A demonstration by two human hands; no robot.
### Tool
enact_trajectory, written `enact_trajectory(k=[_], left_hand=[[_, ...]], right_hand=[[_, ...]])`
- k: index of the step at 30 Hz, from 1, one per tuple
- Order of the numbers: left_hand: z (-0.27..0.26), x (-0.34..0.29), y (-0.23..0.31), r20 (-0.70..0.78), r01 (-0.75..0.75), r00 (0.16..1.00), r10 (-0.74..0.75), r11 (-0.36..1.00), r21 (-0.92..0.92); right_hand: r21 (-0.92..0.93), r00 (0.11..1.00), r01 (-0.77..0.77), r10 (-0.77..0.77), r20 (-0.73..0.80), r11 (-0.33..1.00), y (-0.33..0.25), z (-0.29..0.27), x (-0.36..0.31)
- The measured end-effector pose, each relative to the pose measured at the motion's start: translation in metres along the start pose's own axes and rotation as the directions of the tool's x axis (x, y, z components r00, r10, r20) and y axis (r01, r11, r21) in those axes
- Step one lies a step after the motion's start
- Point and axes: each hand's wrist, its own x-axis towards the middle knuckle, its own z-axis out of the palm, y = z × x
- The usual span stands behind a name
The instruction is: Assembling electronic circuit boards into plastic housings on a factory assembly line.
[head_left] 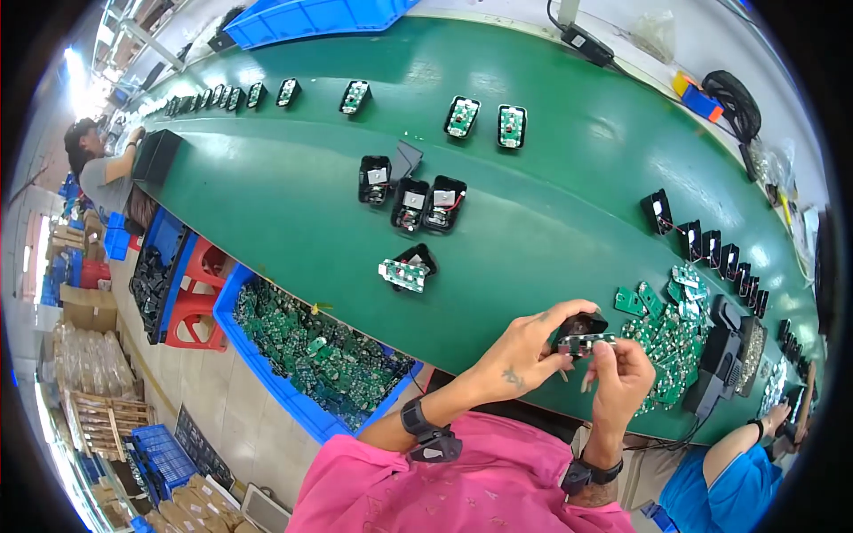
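Observation:
My left hand (522, 354) grips a small black plastic housing (576, 325) over the table's near edge. A narrow circuit board (582, 346) is tilted on edge at the housing's mouth, pinched by my right hand (620, 373). Whether the board is partly inside the housing, I cannot tell. To the left, another green board (402, 275) leans on a black housing (422, 258). Beyond it stand several open black housings (410, 206) with parts inside. Beside my right hand lies a heap of loose green circuit boards (662, 355).
A row of housings with boards (462, 116) runs along the far side of the green table (551, 204). More black housings (691, 241) line the right. Below the table's left edge is a blue bin (233, 293) of boards. Co-workers (102, 164) sit at both ends.

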Motion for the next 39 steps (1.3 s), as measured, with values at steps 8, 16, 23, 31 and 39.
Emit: enact_trajectory(k=[8,16,23,31,39], left_hand=[[0.013,0.003,0.004,-0.058,-0.112,0.991,0.12,0.986,0.126],[0.016,0.01,-0.011,-0.195,-0.256,0.929,0.314,0.927,0.274],[0.023,0.008,-0.008,-0.307,-0.253,0.88,0.363,0.904,0.345],[0.008,0.005,0.001,-0.147,-0.119,0.983,0.106,0.99,-0.081],[0.017,0.011,-0.007,-0.287,-0.085,0.957,0.051,0.99,-0.108]], right_hand=[[-0.12,0.984,0.179,-0.179,0.011,0.976,-0.001,0.001,0.0],[-0.165,0.927,0.143,-0.074,0.368,0.976,-0.027,-0.008,0.009],[-0.392,0.938,0.322,-0.236,0.253,0.861,-0.035,-0.005,0.013],[-0.394,0.939,0.337,-0.273,0.209,0.855,-0.031,0.006,0.019],[-0.429,0.941,0.337,-0.316,0.121,0.838,-0.018,0.015,0.018]])
